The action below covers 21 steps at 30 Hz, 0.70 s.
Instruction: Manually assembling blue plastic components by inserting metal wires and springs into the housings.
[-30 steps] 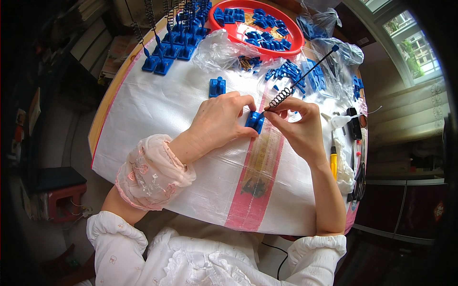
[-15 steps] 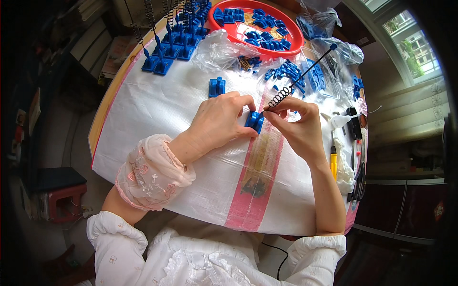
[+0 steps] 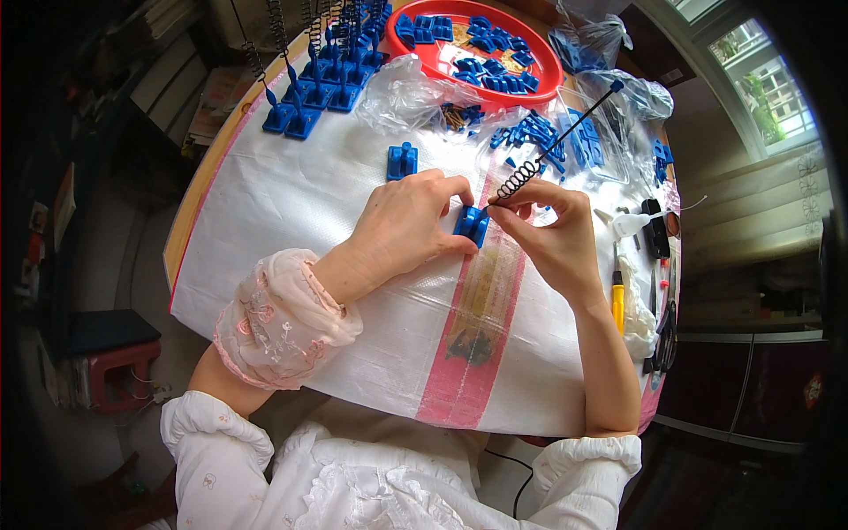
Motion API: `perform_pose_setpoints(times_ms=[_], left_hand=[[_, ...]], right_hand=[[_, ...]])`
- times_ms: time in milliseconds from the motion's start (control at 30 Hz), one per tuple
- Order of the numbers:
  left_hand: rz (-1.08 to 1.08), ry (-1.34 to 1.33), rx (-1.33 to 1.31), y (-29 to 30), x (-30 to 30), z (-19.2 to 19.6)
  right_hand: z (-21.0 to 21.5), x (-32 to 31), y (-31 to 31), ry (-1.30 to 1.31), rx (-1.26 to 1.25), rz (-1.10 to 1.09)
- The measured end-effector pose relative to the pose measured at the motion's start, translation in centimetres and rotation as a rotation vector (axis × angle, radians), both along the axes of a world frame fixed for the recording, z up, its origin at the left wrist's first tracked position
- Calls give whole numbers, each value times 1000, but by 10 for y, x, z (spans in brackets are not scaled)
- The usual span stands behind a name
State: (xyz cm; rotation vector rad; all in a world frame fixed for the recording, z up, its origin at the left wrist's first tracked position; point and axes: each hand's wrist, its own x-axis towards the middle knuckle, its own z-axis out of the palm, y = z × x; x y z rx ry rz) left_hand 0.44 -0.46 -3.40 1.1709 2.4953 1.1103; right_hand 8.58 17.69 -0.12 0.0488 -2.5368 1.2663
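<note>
My left hand grips a small blue plastic base on the white woven sheet. My right hand pinches the lower end of a black coil spring on a thin rod with a blue tip, pressing it at the base. The rod slants up to the right. Another blue base lies just beyond my left hand.
A red tray of blue parts sits at the far edge. Several finished bases with upright springs stand far left. Clear bags of blue pieces lie ahead. A yellow-handled tool, scissors and a small bottle lie at right.
</note>
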Motion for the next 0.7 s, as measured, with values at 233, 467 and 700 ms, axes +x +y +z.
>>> perform_pose_setpoints(times_ms=[233, 467, 700], left_hand=[[-1, 1, 4, 0, 0, 1], [-3, 6, 4, 0, 0, -1], [0, -4, -1, 0, 0, 0]], right_hand=[[0, 0, 0, 3, 0, 2], [-1, 0, 1, 0, -3, -8], [2, 0, 2, -14, 9, 2]])
